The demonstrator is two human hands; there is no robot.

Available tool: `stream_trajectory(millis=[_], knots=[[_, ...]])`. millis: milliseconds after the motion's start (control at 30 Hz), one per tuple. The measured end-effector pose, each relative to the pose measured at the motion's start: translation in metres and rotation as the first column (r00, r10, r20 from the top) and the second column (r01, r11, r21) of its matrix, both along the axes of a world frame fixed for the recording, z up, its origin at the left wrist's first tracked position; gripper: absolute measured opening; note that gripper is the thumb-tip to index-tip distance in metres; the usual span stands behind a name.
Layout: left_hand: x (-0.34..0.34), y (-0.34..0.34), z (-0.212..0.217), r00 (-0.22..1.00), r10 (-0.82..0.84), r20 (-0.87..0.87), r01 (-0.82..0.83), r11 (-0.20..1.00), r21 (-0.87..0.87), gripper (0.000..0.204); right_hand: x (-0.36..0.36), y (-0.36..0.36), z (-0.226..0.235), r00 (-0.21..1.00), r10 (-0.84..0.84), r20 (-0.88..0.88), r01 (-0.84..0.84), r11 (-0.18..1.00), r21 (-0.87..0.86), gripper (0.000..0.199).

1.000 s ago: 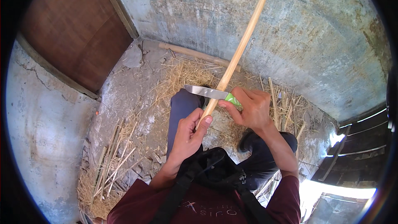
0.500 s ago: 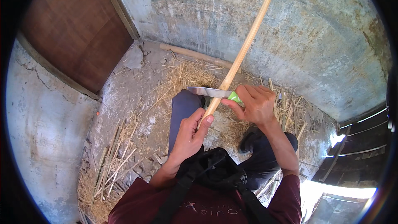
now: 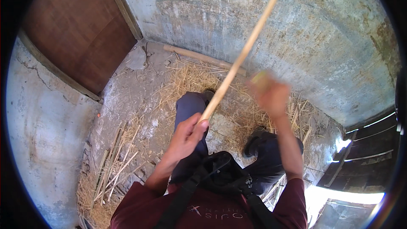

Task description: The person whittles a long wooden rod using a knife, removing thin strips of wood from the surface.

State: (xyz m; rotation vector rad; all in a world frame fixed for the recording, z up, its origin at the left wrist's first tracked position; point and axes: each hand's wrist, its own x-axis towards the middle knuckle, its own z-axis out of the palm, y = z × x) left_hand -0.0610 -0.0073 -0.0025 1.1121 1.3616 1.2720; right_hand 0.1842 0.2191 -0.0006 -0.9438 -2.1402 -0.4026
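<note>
Stick point(image 3: 237, 63): slanting from just above the knee up toward the grey concrete wall point(image 3: 322, 38) at upper right, lower end being clenched in the left hand point(image 3: 186, 138). Starting at left: split cane strips point(image 3: 114, 165) and loose straw point(image 3: 190, 76) lying scattered over the floor below the brown wooden door point(image 3: 76, 38), likely posing a slipping hazard should the feet shift. Moving to centre: gripping only the very end of the stick, so probably leaving the long free length liable to twist or swing if struck off-line. Passing above the dark-trousered leg point(image 3: 190, 106), contact impossible to tell, likely exposing thigh and left fingers to a glancing blow. Moving right: right hand point(image 3: 269, 95) showing heavy motion blur, seemingly closing about a pale greenish object point(image 3: 259, 77). Grip and kind of object impossible to confirm. Judging as chief risk: losing hold mid-swing, or missing the stick and hitting leg or left hand.
</note>
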Motion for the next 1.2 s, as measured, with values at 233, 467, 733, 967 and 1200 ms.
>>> stream_trajectory(millis=[233, 467, 733, 967, 1200], knots=[[-0.019, -0.013, -0.023, 0.993, 0.112, 0.021, -0.110, 0.990, -0.084, 0.030, 0.082, 0.051, 0.071, 0.771, -0.219, -0.599, 0.076, 0.964, -0.255, 0.054], [0.001, 0.010, -0.007, 0.995, 0.085, -0.052, -0.087, 0.995, -0.042, 0.033, 0.001, -0.019, 0.034, 0.927, 0.233, -0.293, -0.324, 0.892, -0.317, 0.039], [0.016, 0.017, -0.004, 0.998, 0.059, 0.010, -0.059, 0.997, -0.040, 0.034, -0.030, -0.056, 0.026, 0.845, 0.521, -0.122, -0.534, 0.807, -0.253, 0.040], [0.022, 0.012, -0.007, 0.997, 0.027, -0.070, -0.026, 0.999, 0.022, 0.033, -0.031, -0.053, 0.023, 0.832, 0.550, -0.065, -0.549, 0.802, -0.235, 0.042], [0.020, 0.013, -0.013, 0.984, 0.057, -0.168, -0.049, 0.997, 0.053, 0.033, -0.034, -0.046, 0.018, 0.855, 0.516, -0.060, -0.513, 0.822, -0.247, 0.044]])
